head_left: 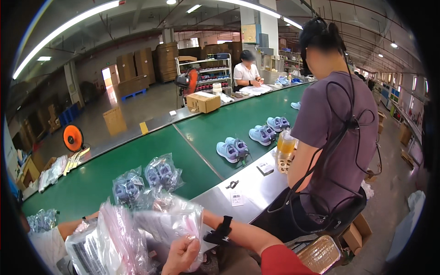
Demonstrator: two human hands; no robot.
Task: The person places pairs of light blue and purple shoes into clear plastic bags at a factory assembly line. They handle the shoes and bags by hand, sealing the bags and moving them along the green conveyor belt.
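Low in the head view, my left hand (184,252) is closed, pinching the edge of a clear plastic bag (190,215). From the lower right my right forearm, with a red sleeve and black wristband (223,229), reaches across to the same bag. Blurred clear plastic covers most of my right hand (166,201), so its fingers do not show. A stack of clear bags (119,233) with pinkish edges stands just left of my hands. Beyond them on the green belt lie two bagged pairs of shoes (163,173), (127,187), light blue-purple.
Unbagged blue sneakers (233,150) stand farther along the green conveyor belt (197,133). A paper tag (236,199) lies on the metal ledge. Close on my right a person (339,133) stands with black cables over the back. Another person's arm (73,225) comes in at left.
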